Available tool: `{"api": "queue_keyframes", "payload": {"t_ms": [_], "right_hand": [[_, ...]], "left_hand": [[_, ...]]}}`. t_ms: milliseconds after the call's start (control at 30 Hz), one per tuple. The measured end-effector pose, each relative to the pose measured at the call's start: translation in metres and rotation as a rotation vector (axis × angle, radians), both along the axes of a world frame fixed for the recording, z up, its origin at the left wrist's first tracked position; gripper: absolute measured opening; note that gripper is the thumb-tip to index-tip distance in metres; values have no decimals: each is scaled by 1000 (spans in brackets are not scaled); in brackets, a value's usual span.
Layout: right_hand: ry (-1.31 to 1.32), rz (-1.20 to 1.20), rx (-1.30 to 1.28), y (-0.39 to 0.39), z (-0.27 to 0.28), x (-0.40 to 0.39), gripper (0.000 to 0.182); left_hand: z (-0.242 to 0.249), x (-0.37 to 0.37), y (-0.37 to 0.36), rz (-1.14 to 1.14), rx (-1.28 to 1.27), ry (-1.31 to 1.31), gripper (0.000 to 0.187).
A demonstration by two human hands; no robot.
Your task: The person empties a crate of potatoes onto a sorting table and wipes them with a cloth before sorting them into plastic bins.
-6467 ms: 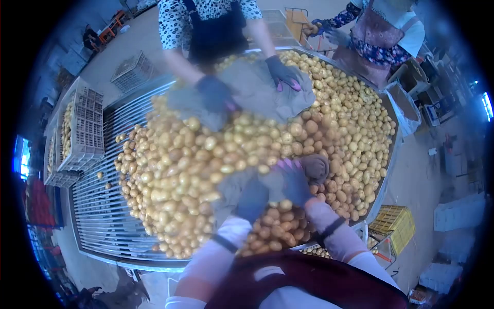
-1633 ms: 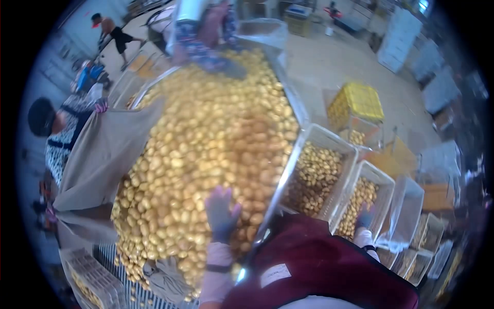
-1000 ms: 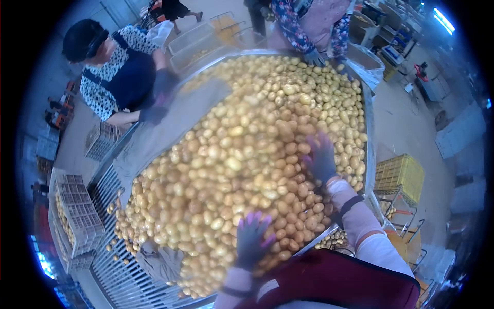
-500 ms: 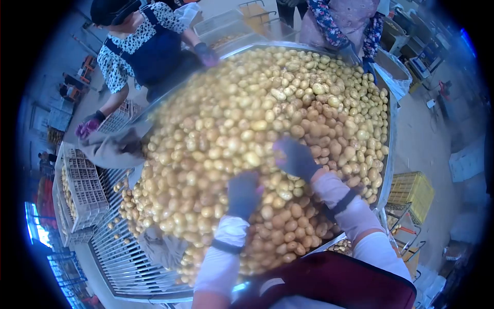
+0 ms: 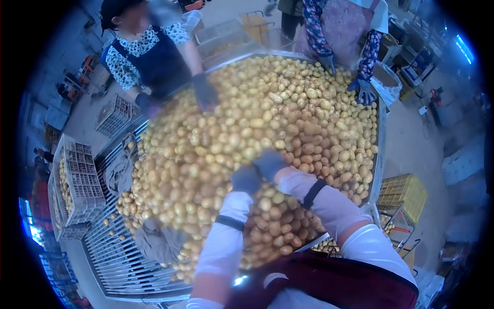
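Observation:
A broad heap of yellow-brown potatoes (image 5: 206, 165) covers the metal sorting table. In its near middle, my left hand (image 5: 246, 180) in a grey glove rests against the potatoes. My right hand (image 5: 269, 164), gloved alike, lies just beside it on the far right side, and the two nearly touch. Motion smears the fingers of both hands, so whether they grasp a potato cannot be made out. Browner potatoes (image 5: 275, 226) lie in front of my wrists.
Metal slats (image 5: 123, 268) form the table's left part, with grey cloths (image 5: 157, 242) on them. Stacked crates (image 5: 82, 180) stand left, a yellow crate (image 5: 404, 195) right. Across the heap, one co-worker's gloved hand (image 5: 206, 93) and another's glove (image 5: 363, 91) are at the potatoes.
My right hand has moved left and slightly nearer, up to my left hand. The left co-worker has swung toward the heap, and a grey cloth now lies on the slats.

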State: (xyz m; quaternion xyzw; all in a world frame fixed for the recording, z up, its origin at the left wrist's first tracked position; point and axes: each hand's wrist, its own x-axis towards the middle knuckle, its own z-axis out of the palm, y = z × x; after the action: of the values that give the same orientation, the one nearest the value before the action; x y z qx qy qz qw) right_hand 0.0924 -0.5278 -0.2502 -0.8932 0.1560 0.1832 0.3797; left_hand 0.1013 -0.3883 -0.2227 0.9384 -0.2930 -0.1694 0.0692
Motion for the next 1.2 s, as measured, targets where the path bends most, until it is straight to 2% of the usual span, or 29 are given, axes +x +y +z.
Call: {"api": "queue_keyframes", "payload": {"t_ms": [67, 167, 233, 267, 367, 433, 467, 500, 533, 600, 667, 733, 767, 800, 833, 900, 967, 1033, 1067, 1133, 1167, 1200], "right_hand": [[-203, 199, -200, -8, -69, 6, 32], [-242, 288, -339, -14, -39, -9, 29], [-122, 188, -290, -4, -15, -13, 26], [-150, 154, -328, 0, -21, -14, 26], [-307, 95, -434, -1, -77, -9, 29], [-343, 182, -417, -1, -79, -10, 30], [-317, 289, -372, -5, -48, -15, 29], [-285, 396, -327, -10, -15, -24, 28], [-256, 349, -40, -20, 12, -35, 34], [-553, 333, -8, -24, 9, -42, 45], [-835, 294, 25, -22, 1, -68, 56], [-420, -179, 1346, -9, 10, -88, 55], [-132, -437, 1974, -2, 18, -97, 54], [-156, -442, 2031, -1, 25, -108, 55], [-180, -446, 2089, 1, 32, -121, 55], [-204, -500, 2161, 7, 48, -146, 56], [-195, -607, 2191, 18, 60, -170, 57], [-449, -545, 1864, 37, 52, -192, 58], [-606, -474, 1604, 52, 68, -205, 58], [-407, -349, 2346, 50, 45, -214, 56], [-202, -298, 2653, 49, 33, -218, 56], [-115, -362, 2766, 53, 52, -235, 54]], "left_hand": [[3, -2, 10, -27, -44, 1, 26], [-2, -11, 28, -27, -159, -39, 32], [-7, -17, 34, -37, -164, -37, 39], [-6, -19, 38, -38, -217, -30, 38], [-6, -35, 57, -8, -759, -199, 37], [13, -27, 71, 85, -634, -418, 35], [20, -23, 81, 134, -571, -520, 34], [23, -18, 92, 98, -483, -492, 32], [27, -9, 104, 60, -400, -466, 30], [16, 8, 111, 19, -263, -506, 25], [-29, 15, 110, 9, -139, -602, 20], [-28, 15, 107, 35, -233, -562, 14], [-25, 15, 106, 44, -280, -541, 11], [-13, 9, 107, 1, -420, -549, 11], [0, 7, 111, -43, -424, -486, 16], [32, -14, 101, 247, -880, -5, 26], [48, -40, 87, 135, -1021, -116, 34], [66, -80, 68, 21, -1085, -141, 38], [63, -97, 61, -147, -949, -146, 41], [54, -130, 47, -487, -675, -165, 46], [51, -144, 42, -532, -631, -156, 48], [49, -158, 37, -579, -584, -146, 50]]}}
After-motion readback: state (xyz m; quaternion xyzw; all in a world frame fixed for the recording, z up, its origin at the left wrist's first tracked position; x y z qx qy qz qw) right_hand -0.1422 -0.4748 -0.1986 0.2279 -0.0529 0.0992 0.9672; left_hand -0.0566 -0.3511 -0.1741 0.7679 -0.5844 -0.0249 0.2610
